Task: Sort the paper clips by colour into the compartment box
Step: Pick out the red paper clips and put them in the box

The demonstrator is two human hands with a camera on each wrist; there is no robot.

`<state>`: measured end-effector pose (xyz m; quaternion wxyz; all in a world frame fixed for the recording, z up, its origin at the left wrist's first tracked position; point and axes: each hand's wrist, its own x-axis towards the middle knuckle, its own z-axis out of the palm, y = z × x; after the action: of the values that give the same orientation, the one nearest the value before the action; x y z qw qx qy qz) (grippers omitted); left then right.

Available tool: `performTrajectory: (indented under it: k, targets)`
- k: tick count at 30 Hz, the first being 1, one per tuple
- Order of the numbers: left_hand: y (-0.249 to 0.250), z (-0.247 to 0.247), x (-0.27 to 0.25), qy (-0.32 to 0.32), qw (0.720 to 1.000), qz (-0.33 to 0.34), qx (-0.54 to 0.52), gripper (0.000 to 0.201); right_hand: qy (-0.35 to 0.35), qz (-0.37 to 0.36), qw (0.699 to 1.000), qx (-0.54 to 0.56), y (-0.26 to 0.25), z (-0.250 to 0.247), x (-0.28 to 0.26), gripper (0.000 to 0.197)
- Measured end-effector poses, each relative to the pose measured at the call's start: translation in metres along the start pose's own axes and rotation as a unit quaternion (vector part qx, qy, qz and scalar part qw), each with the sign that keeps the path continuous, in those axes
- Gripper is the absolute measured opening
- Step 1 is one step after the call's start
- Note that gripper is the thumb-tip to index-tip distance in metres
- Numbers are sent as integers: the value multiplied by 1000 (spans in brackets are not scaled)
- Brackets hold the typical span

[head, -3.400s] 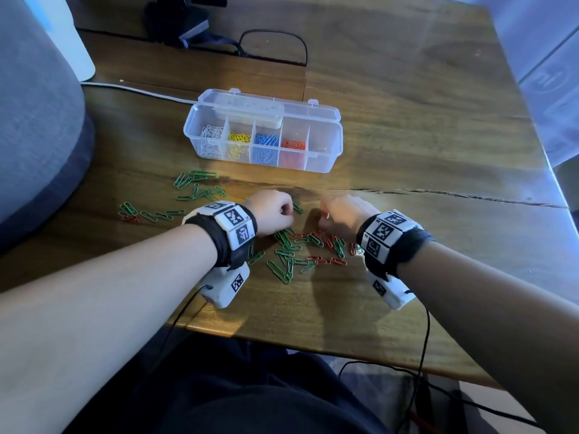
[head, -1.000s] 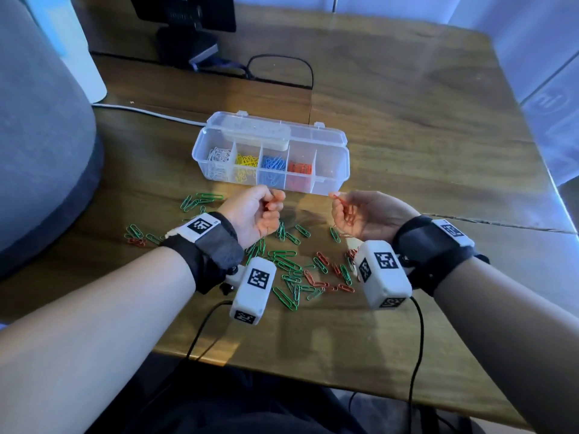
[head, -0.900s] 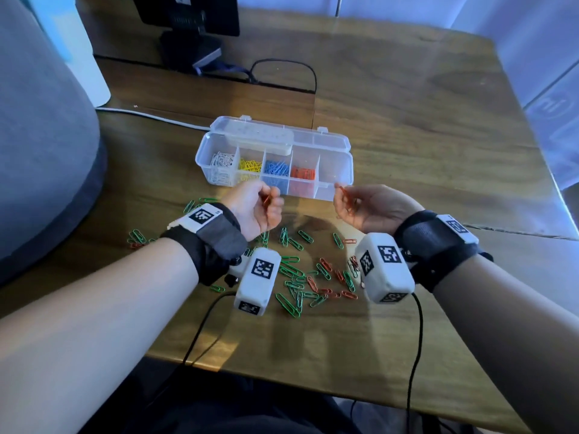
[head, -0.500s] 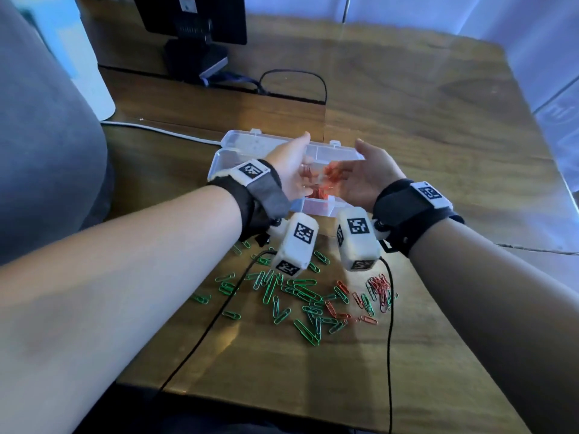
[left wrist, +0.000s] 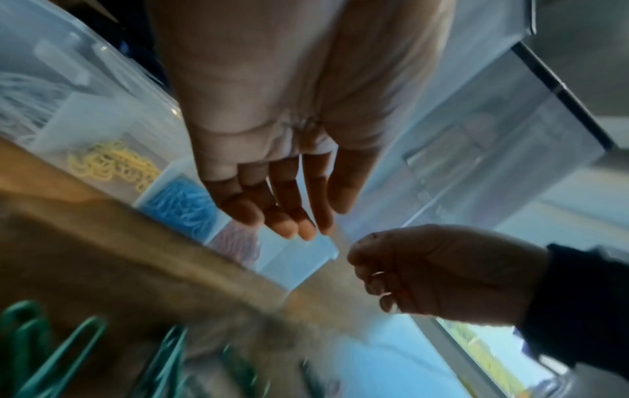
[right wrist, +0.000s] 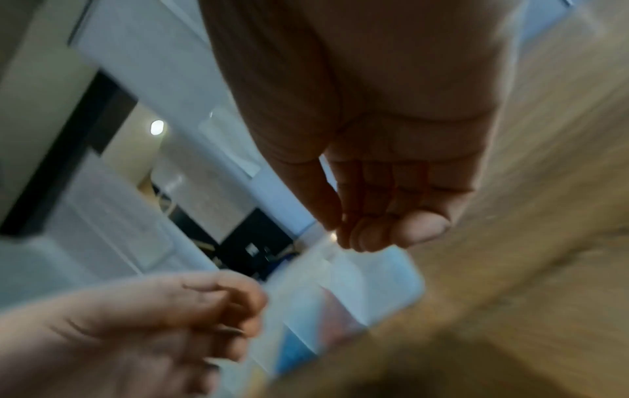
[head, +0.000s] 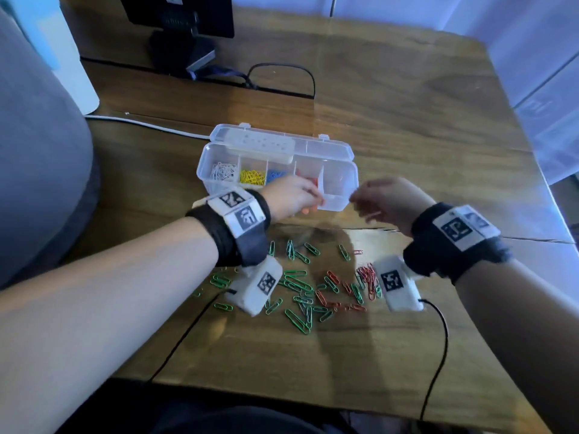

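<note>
A: Compartment box (head: 340, 166) status?
B: Clear plastic, lid hinged back, set on the wooden table (head: 407, 126) beyond the loose pile. 5 compartments counted from the left: white, yellow, blue, red clips, then 1 without visible clips.
A: Loose paper clips (head: 300, 286)?
B: Green and red, scattered on the table nearer the person, between both wrists.
A: Left hand (head: 289, 198)?
B: Positioned over the box's front edge at the red compartment; fingers relaxed, nothing seen held.
A: Right hand (head: 388, 203)?
B: Just right of the box, fingers loosely curled, nothing visibly pinched.
</note>
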<state>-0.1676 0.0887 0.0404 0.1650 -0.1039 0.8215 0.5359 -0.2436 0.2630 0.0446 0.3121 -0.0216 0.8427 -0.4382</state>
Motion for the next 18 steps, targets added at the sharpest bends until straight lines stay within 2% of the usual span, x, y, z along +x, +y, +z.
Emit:
performTrajectory:
  k: [2, 4, 7, 11, 13, 15, 17, 18]
  targets:
    - [-13, 17, -8, -26, 994, 12, 103, 18, -8, 5, 988, -154, 30, -3, -7, 7]
    - [-24, 33, -15, -30, 988, 7, 154, 16, -6, 10, 967, -254, 56, -2, -14, 6]
    - [-35, 57, -22, -15, 981, 3, 192, 12, 29, -37, 955, -292, 81, 7, -24, 12]
    - [-39, 84, -22, -1, 961, 56, 271, 15, 50, -142, 929, -338, 94, 20, -26, 16]
    - [-39, 94, -21, -12, 948, 74, 310, 17, 45, -150, 913, -376, 94, 22, -25, 8]
    - [-39, 98, -20, -18, 930, 93, 354, 18, 28, -149, 898, -413, 93, 23, -23, 17]
    - [-40, 98, -20, -19, 915, 110, 387, 14, 10, -147, 888, -435, 91, 21, -20, 12]
    - [-41, 98, -19, -23, 911, 111, 397, 14, 2, -140, 888, -438, 91, 19, -19, 17]
